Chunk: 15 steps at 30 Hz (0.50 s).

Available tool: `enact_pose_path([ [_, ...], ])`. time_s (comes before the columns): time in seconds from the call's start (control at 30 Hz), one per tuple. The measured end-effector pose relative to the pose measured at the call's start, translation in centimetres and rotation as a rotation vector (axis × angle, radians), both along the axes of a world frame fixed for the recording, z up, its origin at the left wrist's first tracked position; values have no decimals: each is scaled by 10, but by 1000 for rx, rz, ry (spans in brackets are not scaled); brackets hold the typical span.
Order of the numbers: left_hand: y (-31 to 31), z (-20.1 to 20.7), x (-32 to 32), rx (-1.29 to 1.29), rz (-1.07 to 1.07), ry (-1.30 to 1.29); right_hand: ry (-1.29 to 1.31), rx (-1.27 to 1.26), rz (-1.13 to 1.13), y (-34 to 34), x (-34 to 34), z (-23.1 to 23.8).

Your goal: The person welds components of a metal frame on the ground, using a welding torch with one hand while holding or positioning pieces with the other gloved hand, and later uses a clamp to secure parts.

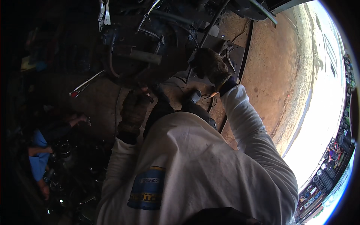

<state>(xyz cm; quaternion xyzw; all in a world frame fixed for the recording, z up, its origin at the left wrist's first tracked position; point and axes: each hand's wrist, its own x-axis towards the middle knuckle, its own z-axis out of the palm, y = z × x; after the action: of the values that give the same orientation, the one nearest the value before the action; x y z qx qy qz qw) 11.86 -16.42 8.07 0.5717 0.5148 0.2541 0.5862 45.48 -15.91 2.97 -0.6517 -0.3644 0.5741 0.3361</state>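
Wearing a pale shirt (210,161), a person (258,150) is facing a dark metal assembly (170,58); the gloved right hand (213,64) is showing at its right side, the gloved left hand (133,110) near its lower edge; shadow is hiding whether either grip is clasping anything; silver pliers (107,15) are appearing upper left.

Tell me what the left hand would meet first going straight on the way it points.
Probably the dark metal part just ahead of the gloved left hand; shadow hides the depth, so it might pass beneath instead.
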Motion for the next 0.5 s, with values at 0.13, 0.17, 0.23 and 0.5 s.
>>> enact_pose_path([
  [0.13,3,6,0,94,-48,84,-907,520,251,9,-16,26],
  [0.17,3,7,-1,133,-61,84,-913,537,200,11,-17,22],
  [0.23,7,9,-1,215,-91,77,-923,548,149,14,-18,11],
  [0.5,-4,-11,-18,287,-78,100,-984,604,310,5,-22,-37],
])
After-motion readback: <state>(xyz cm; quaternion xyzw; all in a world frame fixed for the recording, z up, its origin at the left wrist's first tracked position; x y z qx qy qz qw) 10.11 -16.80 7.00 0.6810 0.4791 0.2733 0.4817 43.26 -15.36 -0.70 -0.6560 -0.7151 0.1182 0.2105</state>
